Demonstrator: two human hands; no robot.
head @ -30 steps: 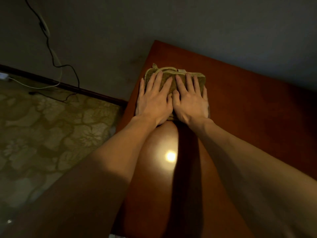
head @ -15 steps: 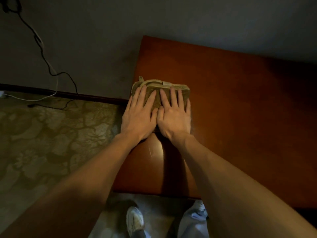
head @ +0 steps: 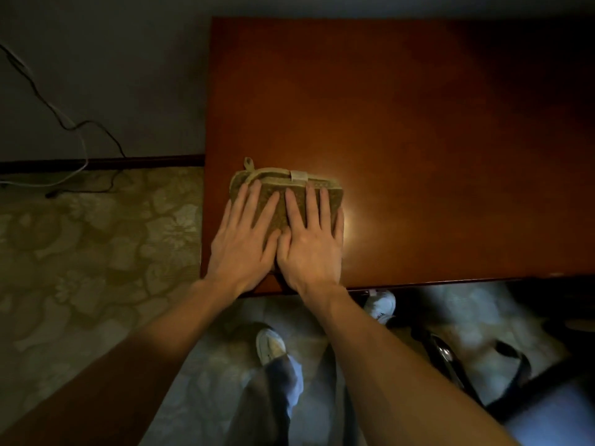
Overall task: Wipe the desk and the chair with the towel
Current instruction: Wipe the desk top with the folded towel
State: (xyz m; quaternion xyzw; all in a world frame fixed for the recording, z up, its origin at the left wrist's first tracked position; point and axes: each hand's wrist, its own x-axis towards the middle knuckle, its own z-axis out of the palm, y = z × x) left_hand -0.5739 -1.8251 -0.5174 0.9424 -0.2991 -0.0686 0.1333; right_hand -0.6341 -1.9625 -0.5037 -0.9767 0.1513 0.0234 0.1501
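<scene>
A folded olive-green towel [head: 283,185] with a pale trim and a small loop lies near the front left corner of the reddish-brown desk [head: 418,130]. My left hand [head: 243,239] and my right hand [head: 310,243] lie side by side on the towel, fingers straight, pressing it flat against the desk top. Both palms cover the towel's near half. At the lower right, part of a dark chair [head: 502,381] with a black frame shows, blurred.
The desk's left edge borders a patterned carpet [head: 90,268]. Cables [head: 64,123] hang along the wall and trail on the floor at the left. My legs and white shoes [head: 270,346] stand just in front of the desk's front edge.
Both hands have slid the towel from the back left of the desk toward the front edge. The view has tilted down, and my feet and the chair have come into sight.
</scene>
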